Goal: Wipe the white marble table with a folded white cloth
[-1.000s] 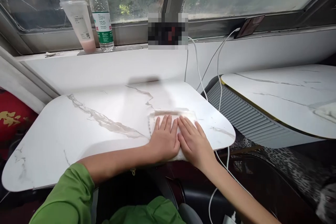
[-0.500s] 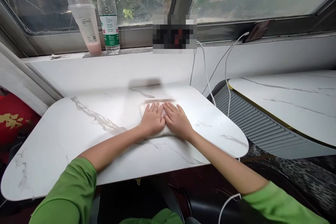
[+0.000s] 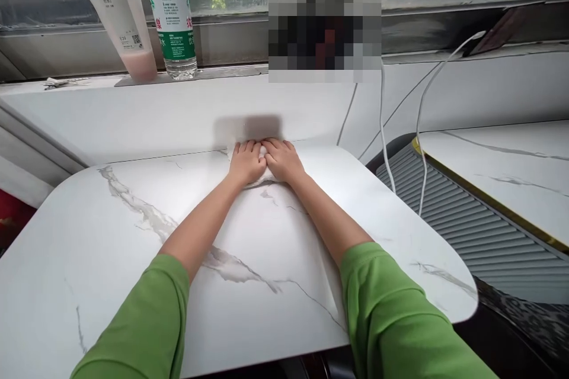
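Note:
A white cloth (image 3: 267, 177) lies on the white marble-patterned table (image 3: 267, 237), close to its far edge by the wall. My left hand (image 3: 246, 163) presses down on the cloth's left part, palm down with fingers stretched forward. Beside it, my right hand (image 3: 284, 160) lies on the right part in the same way. The two thumbs nearly meet in the middle. Most of the cloth is hidden under my hands; its near edge and a bit between the thumbs show. Both arms are stretched far forward.
On the window sill stand a plastic cup (image 3: 118, 23) with some pink drink and a water bottle (image 3: 171, 23). A blurred-out patch (image 3: 324, 29) covers something beside them. White cables (image 3: 384, 130) hang at the right, near a second table (image 3: 502, 160) with a ribbed grey side.
Both hands have pushed the cloth forward, away from me, to the far edge of the table. My view has moved closer to the wall and sill.

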